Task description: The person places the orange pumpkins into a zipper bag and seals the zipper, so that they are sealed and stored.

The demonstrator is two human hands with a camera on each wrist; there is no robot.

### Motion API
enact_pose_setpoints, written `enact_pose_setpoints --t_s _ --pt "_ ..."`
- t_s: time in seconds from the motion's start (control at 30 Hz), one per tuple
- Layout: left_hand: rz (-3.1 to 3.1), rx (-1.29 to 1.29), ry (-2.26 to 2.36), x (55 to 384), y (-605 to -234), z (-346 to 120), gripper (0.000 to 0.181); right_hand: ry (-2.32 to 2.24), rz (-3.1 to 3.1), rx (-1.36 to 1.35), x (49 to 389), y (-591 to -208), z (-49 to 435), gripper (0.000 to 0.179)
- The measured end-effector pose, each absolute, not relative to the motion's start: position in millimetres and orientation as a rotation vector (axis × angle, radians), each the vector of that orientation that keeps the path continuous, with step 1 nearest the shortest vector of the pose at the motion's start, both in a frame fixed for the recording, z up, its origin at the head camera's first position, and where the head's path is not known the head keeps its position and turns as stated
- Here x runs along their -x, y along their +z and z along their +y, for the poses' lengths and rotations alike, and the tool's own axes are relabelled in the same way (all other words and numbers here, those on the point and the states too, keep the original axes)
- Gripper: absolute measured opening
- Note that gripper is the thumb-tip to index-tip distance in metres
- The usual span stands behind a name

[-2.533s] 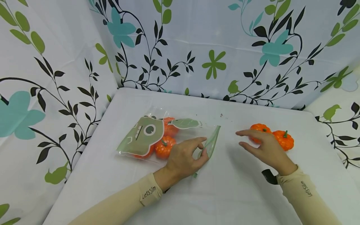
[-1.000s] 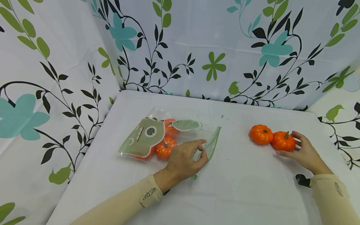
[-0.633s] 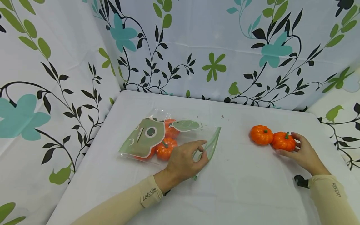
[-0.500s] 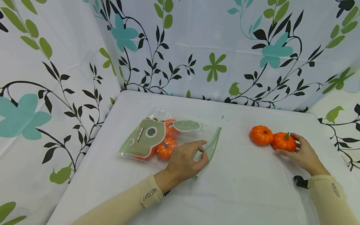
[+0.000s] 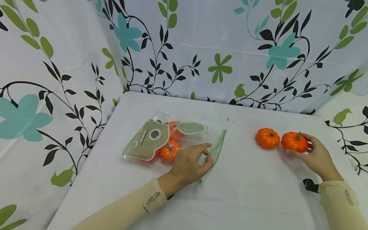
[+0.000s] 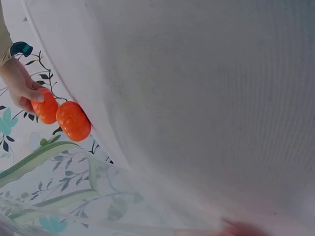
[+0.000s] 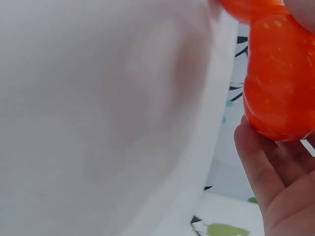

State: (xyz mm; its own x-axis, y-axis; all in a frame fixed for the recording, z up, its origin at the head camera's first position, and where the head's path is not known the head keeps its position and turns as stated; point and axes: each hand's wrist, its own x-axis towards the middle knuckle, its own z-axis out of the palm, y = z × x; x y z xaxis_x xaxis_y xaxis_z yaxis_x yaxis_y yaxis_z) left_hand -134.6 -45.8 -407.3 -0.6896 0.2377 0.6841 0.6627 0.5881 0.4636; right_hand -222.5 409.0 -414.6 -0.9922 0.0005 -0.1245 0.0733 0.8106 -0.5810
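My right hand grips a small orange toy pumpkin with a green stem, thumb on the near side and fingers round the far right. In the right wrist view that pumpkin fills the upper right, with fingers curled beneath it. A second pumpkin sits on the table just to its left. My left hand pinches the green-edged mouth of a clear zip bag printed with a green monster. Several orange pumpkins lie inside the bag. In the left wrist view the bag's green edges stand apart.
A white cloth covers the table. Behind and at both sides hangs a white curtain with a leaf and flower print. Small dark specks mark the cloth near the back. A dark wrist camera sits at my right cuff.
My right hand has moved from over the two pumpkins to the right one and taken hold of it. That pumpkin has shifted right and slightly up, apart from its neighbour. The left hand stays put.
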Motion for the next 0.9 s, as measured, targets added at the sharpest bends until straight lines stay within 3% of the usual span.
enact_pose_setpoints --t_s 0.43,0.67,0.9 --pt "-2.255 0.703 -0.987 135.3 -405.2 -44.7 0.018 -1.151 2.894 0.184 209.0 -379.8 343.7 0.097" --pt "-2.248 0.693 -0.974 135.7 -404.7 -44.3 0.019 -1.252 2.819 0.447 198.1 -376.7 294.5 0.086" --pt "-2.256 0.68 -0.978 135.1 -402.5 -44.5 0.018 -1.218 2.743 0.573 191.5 -387.5 254.3 0.085"
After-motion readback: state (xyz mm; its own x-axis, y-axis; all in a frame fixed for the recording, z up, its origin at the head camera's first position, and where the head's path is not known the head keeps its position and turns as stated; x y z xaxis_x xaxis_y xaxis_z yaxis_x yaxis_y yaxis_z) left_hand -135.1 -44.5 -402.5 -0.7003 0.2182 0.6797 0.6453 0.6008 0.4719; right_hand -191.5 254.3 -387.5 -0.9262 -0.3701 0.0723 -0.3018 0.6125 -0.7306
